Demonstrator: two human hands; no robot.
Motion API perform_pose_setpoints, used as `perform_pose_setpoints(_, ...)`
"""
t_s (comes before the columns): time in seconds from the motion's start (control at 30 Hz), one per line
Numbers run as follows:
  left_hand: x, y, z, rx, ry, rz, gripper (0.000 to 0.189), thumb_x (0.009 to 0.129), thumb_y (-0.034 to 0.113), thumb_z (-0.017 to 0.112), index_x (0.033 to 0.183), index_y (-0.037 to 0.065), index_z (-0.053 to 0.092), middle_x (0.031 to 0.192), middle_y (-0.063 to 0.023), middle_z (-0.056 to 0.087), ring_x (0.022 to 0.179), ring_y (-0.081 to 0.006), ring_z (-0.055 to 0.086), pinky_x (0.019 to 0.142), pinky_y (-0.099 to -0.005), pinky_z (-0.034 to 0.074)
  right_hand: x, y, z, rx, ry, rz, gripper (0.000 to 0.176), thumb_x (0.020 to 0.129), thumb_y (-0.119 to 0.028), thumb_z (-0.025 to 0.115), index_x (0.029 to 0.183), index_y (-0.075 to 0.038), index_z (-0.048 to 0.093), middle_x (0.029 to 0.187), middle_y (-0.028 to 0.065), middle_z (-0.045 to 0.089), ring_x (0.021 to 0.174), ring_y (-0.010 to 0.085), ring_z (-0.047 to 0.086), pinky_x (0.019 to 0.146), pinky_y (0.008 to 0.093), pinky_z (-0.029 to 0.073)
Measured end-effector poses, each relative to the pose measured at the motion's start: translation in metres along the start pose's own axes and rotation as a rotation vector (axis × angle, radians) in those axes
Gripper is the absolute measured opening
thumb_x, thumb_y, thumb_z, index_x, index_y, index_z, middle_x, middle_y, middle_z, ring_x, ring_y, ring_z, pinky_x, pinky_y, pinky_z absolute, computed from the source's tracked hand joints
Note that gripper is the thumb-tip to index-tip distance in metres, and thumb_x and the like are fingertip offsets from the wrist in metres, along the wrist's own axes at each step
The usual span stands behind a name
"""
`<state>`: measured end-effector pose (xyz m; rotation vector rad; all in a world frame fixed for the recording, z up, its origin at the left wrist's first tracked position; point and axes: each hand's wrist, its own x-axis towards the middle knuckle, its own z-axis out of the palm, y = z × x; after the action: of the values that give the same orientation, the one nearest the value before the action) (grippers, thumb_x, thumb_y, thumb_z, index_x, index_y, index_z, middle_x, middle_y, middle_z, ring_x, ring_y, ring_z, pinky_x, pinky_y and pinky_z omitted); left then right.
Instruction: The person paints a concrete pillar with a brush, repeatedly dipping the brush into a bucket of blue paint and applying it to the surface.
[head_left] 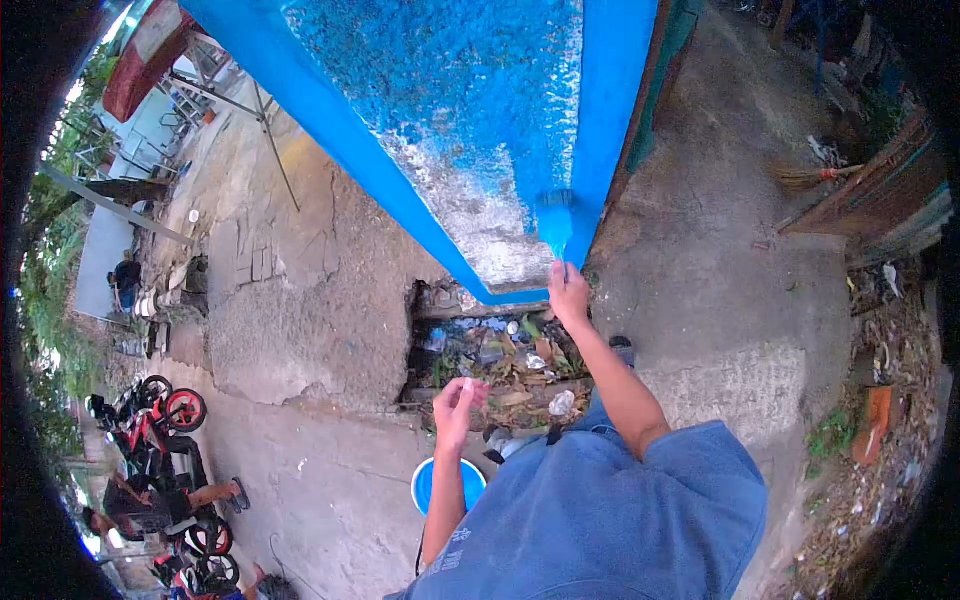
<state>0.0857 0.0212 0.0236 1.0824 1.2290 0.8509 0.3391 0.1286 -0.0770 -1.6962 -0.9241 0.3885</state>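
Observation:
My right hand (568,293) is closed round the handle of a paintbrush (555,222), whose bristles rest on the wall panel (470,200). Blue paint covers the panel's edges and much of its upper part, while rough white patches show low down. My left hand (458,405) is held out in front of my body, above a bucket of blue paint (423,488); its fingers are partly curled, and a small pale spot shows at the fingertips, too small to name. My left forearm hides part of the bucket.
Below the panel lies an open drain (500,355) with leaves and litter. Motorcycles (160,430) and a seated person (150,500) are at the lower left. A broom (810,177) and an orange brick (873,425) are on the right.

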Motion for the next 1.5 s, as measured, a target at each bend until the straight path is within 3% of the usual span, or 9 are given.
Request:
perform_pose_setpoints(0.17,-0.007,0.005,-0.005,0.062,0.054,0.015,0.033,0.091,0.029,0.046,0.088,-0.002,0.057,0.07,-0.0051,0.058,0.064,-0.0118,0.055,0.06,-0.0255,0.044,-0.021,0.038,0.011,-0.152,0.065,-0.011,0.039,0.087,-0.034,0.046,0.072,0.0,0.056,0.056,0.0108,0.054,0.051,0.0227,0.055,0.052,0.0369,0.042)
perform_pose_setpoints(0.37,-0.008,0.002,-0.003,0.01,0.046,0.025,0.032,0.091,0.029,0.046,0.088,-0.002,0.057,0.072,-0.0056,0.058,0.064,-0.0119,0.055,0.06,-0.0257,0.045,-0.01,0.017,0.003,0.258,-0.19,0.634,0.032,0.089,-0.027,0.046,0.069,-0.003,0.054,0.051,0.0035,0.047,0.04,0.0135,0.046,0.036,0.028,0.033)
perform_pose_setpoints(0.5,-0.011,0.002,-0.002,-0.081,0.03,0.052,0.026,0.09,0.023,0.049,0.088,0.0,0.06,0.072,-0.0042,0.06,0.062,-0.0104,0.055,0.057,-0.0229,0.043,0.019,-0.031,-0.013,0.369,-0.18,0.671,0.036,0.085,-0.029,0.05,0.074,0.004,0.06,0.059,0.0122,0.058,0.048,0.0228,0.056,0.043,0.0359,0.041)
perform_pose_setpoints(0.57,-0.012,0.004,-0.002,-0.071,0.015,0.054,0.026,0.09,0.024,0.049,0.087,0.0,0.06,0.072,-0.0041,0.06,0.062,-0.0102,0.055,0.057,-0.0229,0.043,0.032,-0.061,-0.023,0.212,-0.141,0.559,0.037,0.084,-0.03,0.051,0.073,0.004,0.06,0.059,0.0121,0.057,0.047,0.0201,0.055,0.043,0.0349,0.04)
perform_pose_setpoints(0.6,-0.015,0.008,0.0,-0.054,0.014,0.051,0.029,0.09,0.026,0.048,0.087,-0.001,0.059,0.071,-0.0044,0.059,0.062,-0.0103,0.054,0.057,-0.0231,0.043,0.034,-0.087,-0.034,0.294,-0.19,0.545,0.029,0.089,-0.027,0.048,0.071,-0.004,0.052,0.053,0.0009,0.046,0.039,0.0095,0.039,0.034,0.0247,0.028)
perform_pose_setpoints(1.07,-0.023,0.001,0.005,-0.108,0.02,0.093,0.027,0.09,0.026,0.048,0.086,0.002,0.059,0.069,-0.0025,0.058,0.06,-0.0081,0.052,0.051,-0.0218,0.04,0.047,-0.245,-0.114,0.651,-0.293,0.22,0.031,0.09,-0.028,0.05,0.08,0.002,0.052,0.054,-0.0026,0.038,0.043,0.0035,0.032,0.034,0.0184,0.02)
perform_pose_setpoints(1.23,-0.027,0.003,0.002,-0.099,0.037,0.035,0.031,0.091,0.027,0.047,0.088,-0.002,0.058,0.072,-0.0049,0.058,0.064,-0.0111,0.055,0.058,-0.0231,0.043,0.069,-0.259,-0.137,0.378,-0.188,-0.059,0.033,0.089,-0.03,0.05,0.079,0.0,0.057,0.051,-0.001,0.042,0.044,0.0045,0.039,0.035,0.0225,0.027)
perform_pose_setpoints(1.33,-0.027,0.002,0.0,-0.095,0.032,0.054,0.032,0.091,0.027,0.047,0.088,-0.002,0.058,0.073,-0.0052,0.059,0.065,-0.0119,0.056,0.06,-0.0239,0.045,0.081,-0.262,-0.147,-0.166,0.147,-0.536,0.03,0.086,-0.026,0.051,0.077,0.002,0.056,0.054,0.0174,0.054,0.048,0.0282,0.056,0.041,0.0375,0.038)
perform_pose_setpoints(1.5,-0.026,0.0,0.005,-0.118,0.025,0.054,0.031,0.091,0.027,0.046,0.088,-0.002,0.058,0.073,-0.0052,0.059,0.066,-0.0119,0.056,0.061,-0.0241,0.045,0.067,-0.201,-0.121,-0.363,0.143,-0.421,0.028,0.085,-0.025,0.049,0.074,0.0,0.055,0.058,0.0266,0.054,0.062,0.0438,0.056,0.056,0.0517,0.045)
